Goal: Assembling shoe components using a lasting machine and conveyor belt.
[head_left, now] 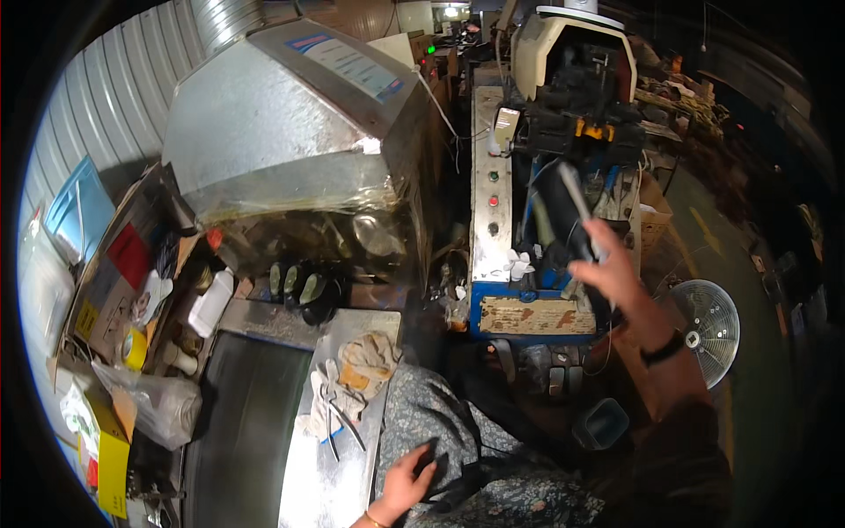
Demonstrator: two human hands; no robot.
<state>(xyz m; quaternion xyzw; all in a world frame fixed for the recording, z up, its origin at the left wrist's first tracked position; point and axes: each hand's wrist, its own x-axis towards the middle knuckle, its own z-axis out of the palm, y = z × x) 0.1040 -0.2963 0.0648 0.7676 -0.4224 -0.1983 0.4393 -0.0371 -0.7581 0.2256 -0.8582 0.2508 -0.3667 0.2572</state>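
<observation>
Biggest thing here is the shiny metal hood at upper left, a big boxy shape with sloping faces. Across from it is the blue-framed machine, with a pale control strip down its left side and a cream housing at the far end. Lower left there's a dark belt, with a bare metal tabletop right alongside. The patterned cloth covers the person's lap, a round fan is out past the right forearm, and a dark open bin sits below the machine.

Hands next. The right hand is up over the near end of the machine, dark band on the wrist. It's blurry, but the fingers look closed around a pale rod, which slants up and away from them above the machine. The left hand is down on the cloth, fingers loosely bent and gripping nothing I can see.

Smaller stuff: crumpled work gloves on the tabletop, a pliers-like tool against them with its handles spread, some little white pieces on the machine near the right hand, and tiny green and red buttons on the strip.
</observation>
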